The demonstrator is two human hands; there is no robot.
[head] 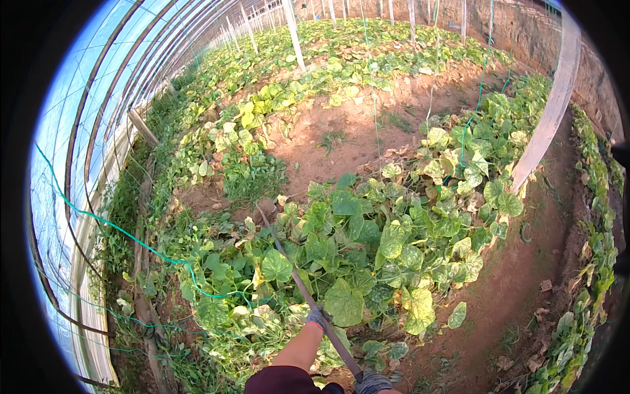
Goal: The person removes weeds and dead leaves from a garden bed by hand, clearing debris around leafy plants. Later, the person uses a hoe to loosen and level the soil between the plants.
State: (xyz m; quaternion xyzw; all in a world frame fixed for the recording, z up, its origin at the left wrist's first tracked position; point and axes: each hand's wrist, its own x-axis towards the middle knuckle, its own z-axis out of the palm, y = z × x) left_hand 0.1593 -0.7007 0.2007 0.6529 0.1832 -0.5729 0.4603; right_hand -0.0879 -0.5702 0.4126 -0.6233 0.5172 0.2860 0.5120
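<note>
A long thin wooden pole (300,284) slants away from me over a bed of yellowing cucumber vines (344,295). My left hand (317,315), in a grey knit glove with an orange cuff edge, grips it partway along. Around its near end, at the bottom edge, closes my right hand (372,383), also gloved in grey. The pole's far end reaches a bare soil gap beside low green weeds (253,175); whether it carries a tool head I cannot tell. Broad leaves lie just under and beside my left hand.
Green twine (147,245) crosses at left, and more strings hang over the vines. A pale post (551,106) leans at right beside a dirt path (531,266). Greenhouse hoops and plastic film (59,187) curve along the left. An earthen wall (521,32) stands behind.
</note>
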